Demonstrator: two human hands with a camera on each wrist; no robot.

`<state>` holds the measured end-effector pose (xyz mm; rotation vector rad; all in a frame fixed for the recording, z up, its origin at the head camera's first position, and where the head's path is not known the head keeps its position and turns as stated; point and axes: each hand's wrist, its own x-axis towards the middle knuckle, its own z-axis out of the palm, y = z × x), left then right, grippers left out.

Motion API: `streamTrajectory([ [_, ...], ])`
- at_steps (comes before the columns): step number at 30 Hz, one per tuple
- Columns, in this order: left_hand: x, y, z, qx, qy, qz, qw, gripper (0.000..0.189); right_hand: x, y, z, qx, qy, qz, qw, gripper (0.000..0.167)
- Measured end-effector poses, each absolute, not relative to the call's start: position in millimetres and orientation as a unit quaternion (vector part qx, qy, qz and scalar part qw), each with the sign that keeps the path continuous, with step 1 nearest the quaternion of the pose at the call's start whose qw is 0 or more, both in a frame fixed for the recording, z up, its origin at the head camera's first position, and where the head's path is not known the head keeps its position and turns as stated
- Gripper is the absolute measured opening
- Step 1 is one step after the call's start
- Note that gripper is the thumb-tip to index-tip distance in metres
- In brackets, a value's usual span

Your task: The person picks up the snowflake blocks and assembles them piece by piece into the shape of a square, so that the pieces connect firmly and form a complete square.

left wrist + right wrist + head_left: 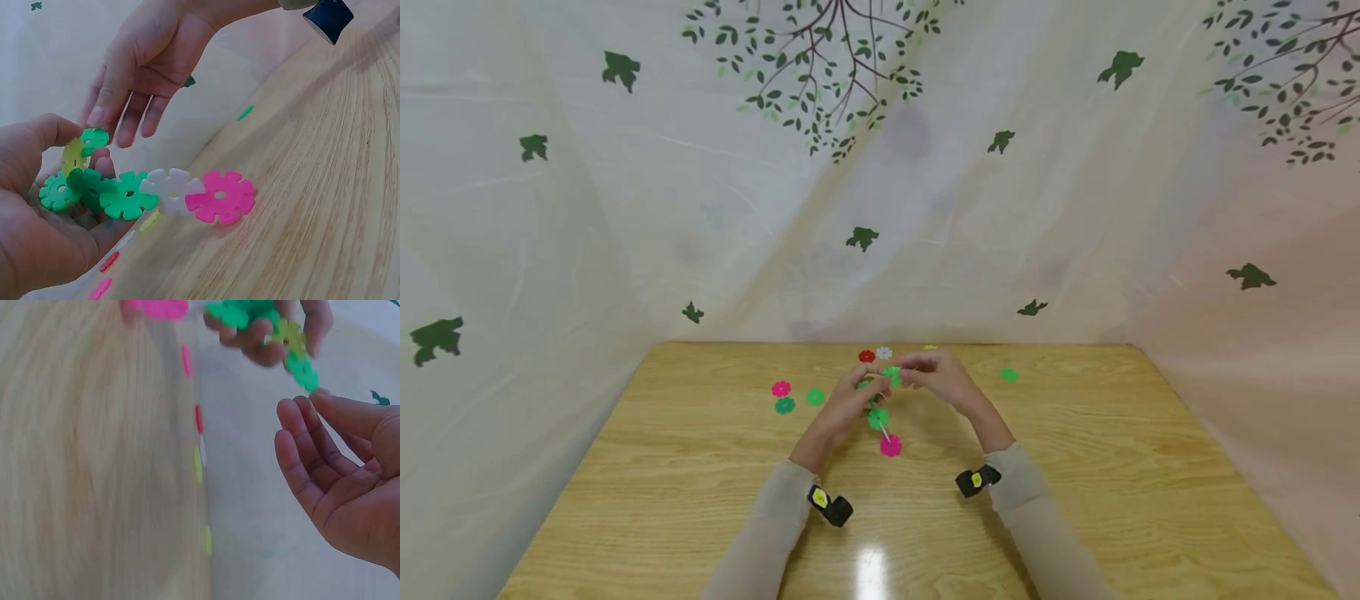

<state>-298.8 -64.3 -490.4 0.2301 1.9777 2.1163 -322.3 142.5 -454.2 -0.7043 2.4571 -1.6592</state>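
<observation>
A chain of interlocking flower-shaped plastic discs is in my left hand (844, 407), whose thumb and fingers grip its yellow disc (72, 155) and darker green discs. From there the chain runs out through a green disc (128, 205) and a white disc (164, 185) to a pink disc (232, 203) at its free end, above the table. At the other end a light green disc (97, 139) is slotted against the yellow one. My right hand (946, 383) pinches that light green disc at its edge with the thumb and a fingertip; its other fingers are loosely bent.
Loose discs lie on the wooden table (700, 500): pink (781, 388), teal (785, 406) and green (815, 397) on the left, red (867, 357) and white (884, 353) at the back, another green disc (1009, 375) on the right. A printed curtain (925, 275) hangs behind.
</observation>
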Motion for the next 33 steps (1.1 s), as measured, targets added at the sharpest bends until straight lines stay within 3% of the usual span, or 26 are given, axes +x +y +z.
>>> streamTrajectory([
  [5,-300,-64,-493,0.054,0.677,0.726,0.106,0.020,-333,175,-448,-0.219,0.841,-0.492,0.054,0.027],
  [13,-301,-65,-493,0.043,0.678,0.727,0.099,0.019,-358,249,-443,-0.201,0.908,-0.369,0.010,0.023],
  [17,-301,-65,-493,0.043,0.682,0.723,0.100,0.023,-365,275,-447,-0.172,0.926,-0.335,0.021,0.025],
  [27,-302,-66,-492,0.047,0.680,0.725,0.096,0.024,-372,300,-465,-0.116,0.937,-0.323,0.063,0.031],
  [33,-302,-67,-493,0.044,0.678,0.728,0.094,0.026,-373,303,-477,-0.096,0.940,-0.322,0.064,0.021],
])
